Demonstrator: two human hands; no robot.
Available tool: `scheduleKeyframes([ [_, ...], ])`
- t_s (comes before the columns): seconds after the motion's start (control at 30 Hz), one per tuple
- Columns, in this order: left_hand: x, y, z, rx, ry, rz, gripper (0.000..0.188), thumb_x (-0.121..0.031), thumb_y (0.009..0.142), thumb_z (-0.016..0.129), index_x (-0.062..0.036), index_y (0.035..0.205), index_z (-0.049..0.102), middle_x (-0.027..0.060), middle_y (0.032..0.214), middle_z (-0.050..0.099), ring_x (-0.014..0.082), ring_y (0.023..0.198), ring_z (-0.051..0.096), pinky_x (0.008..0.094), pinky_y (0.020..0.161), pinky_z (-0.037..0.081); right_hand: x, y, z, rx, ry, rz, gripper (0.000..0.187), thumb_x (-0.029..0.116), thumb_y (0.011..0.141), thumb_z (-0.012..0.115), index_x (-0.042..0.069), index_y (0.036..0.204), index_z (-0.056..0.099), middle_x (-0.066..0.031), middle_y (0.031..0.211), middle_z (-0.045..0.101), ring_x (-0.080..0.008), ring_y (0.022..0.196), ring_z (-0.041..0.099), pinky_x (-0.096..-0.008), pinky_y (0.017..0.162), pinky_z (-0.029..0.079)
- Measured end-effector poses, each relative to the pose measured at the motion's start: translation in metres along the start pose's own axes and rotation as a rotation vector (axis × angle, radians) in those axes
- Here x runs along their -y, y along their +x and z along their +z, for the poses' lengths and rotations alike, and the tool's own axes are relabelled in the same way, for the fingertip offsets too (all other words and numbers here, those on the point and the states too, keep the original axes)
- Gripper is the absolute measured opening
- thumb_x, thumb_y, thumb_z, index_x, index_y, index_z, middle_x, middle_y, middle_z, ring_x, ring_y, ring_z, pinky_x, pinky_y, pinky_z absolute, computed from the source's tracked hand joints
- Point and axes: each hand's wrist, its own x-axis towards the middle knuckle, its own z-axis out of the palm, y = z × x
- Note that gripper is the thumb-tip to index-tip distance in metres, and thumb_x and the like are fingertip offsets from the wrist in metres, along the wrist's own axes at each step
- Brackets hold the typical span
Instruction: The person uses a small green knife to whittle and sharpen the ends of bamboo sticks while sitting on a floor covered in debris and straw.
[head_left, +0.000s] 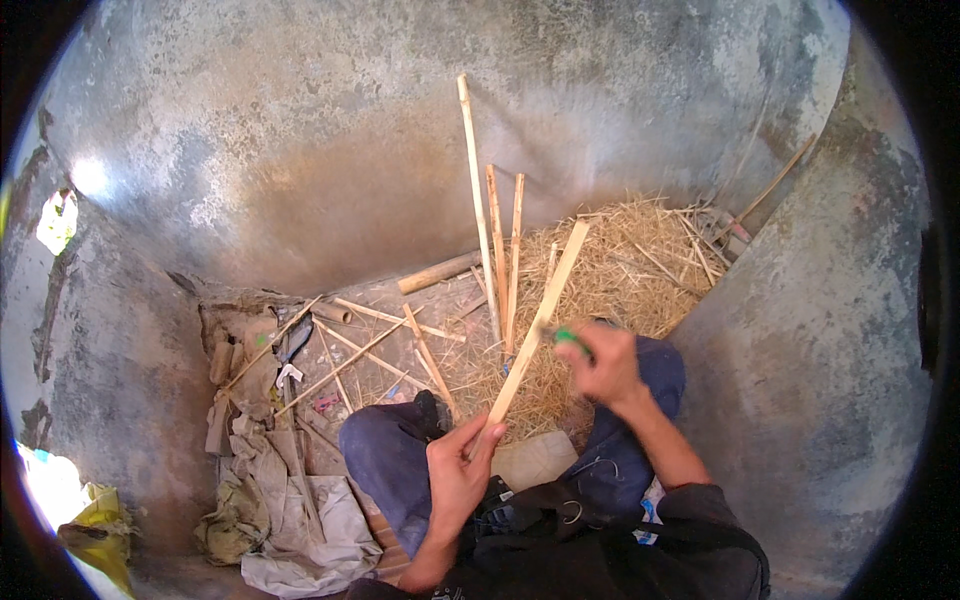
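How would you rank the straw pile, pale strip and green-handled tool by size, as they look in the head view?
1. Straw pile
2. Pale strip, in the left hand
3. Green-handled tool: its visible part looks smallest, but the right hand partly hides it.

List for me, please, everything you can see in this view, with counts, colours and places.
Walls: at least three, mottled grey, back and sides
Wood strip: one, pale yellow, slanting up the centre
Green-handled tool: one, green, against or beside the strip, blurred
Upright sticks: at least three, pale to brown, behind the strip
Straw heap: one, golden, right of centre
Thick pole: one, tan, lying along the back
Loose sticks: several, tan, left of centre
Crumpled sheets: several, greyish, lower left
Legs: two, blue trousers, lower centre
Left hand: one, bare, holding the strip's lower end
Right hand: one, bare, gripping the tool
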Motion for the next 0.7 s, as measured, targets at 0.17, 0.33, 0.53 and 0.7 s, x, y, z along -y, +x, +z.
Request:
scheduleKeyframes([
  [0.17, 0.017, -0.028, -0.021, 0.22, 0.009, -0.229, 0.026, -0.019, 0.106, 0.075, 0.0011, 0.121, 0.078, -0.0035, 0.077, 0.062, -0.0002, 0.068, 0.046, 0.0214, 0.056, 0.034, -0.054, 0.028, -0.047, -0.171, 0.09, 0.341, 0.032, 0.034, 0.106, 0.069, 0.003, 0.107, 0.076, -0.0083, 0.071, 0.064, -0.0178, 0.06, 0.055, -0.0379, 0.059, 0.043],
  [0.33, 0.031, -0.013, -0.029, 0.413, -0.204, -0.285, 0.039, -0.027, 0.114, 0.061, 0.0017, 0.139, 0.067, -0.0082, 0.072, 0.047, 0.0024, 0.06, 0.04, 0.0227, 0.053, 0.032, -0.04, 0.011, -0.033, -0.059, 0.513, 0.461, 0.03, 0.026, 0.106, 0.069, 0.003, 0.125, 0.07, -0.0014, 0.086, 0.067, -0.0115, 0.076, 0.057, -0.0316, 0.073, 0.047],
  [0.53, 0.018, 0.009, -0.037, 0.569, -0.337, -0.43, 0.054, -0.04, 0.119, 0.043, 0.0042, 0.141, 0.065, -0.0064, 0.068, 0.04, 0.006, 0.055, 0.038, 0.0238, 0.05, 0.034, 0.003, 0.019, -0.007, -0.088, 0.743, 0.498, 0.046, 0.015, 0.1, 0.078, 0.002, 0.142, 0.063, -0.0066, 0.11, 0.074, -0.0126, 0.098, 0.071, -0.0304, 0.09, 0.056],
  [0.7, 0.025, 0.021, -0.04, 0.721, -0.277, -0.405, 0.062, -0.047, 0.119, 0.038, 0.0043, 0.14, 0.066, -0.0029, 0.069, 0.048, 0.008, 0.056, 0.046, 0.0252, 0.052, 0.041, 0.009, 0.022, -0.006, -0.084, 0.852, 0.561, 0.037, 0.012, 0.1, 0.079, -0.001, 0.131, 0.067, -0.0077, 0.109, 0.076, -0.0167, 0.101, 0.075, -0.0336, 0.092, 0.059],
])
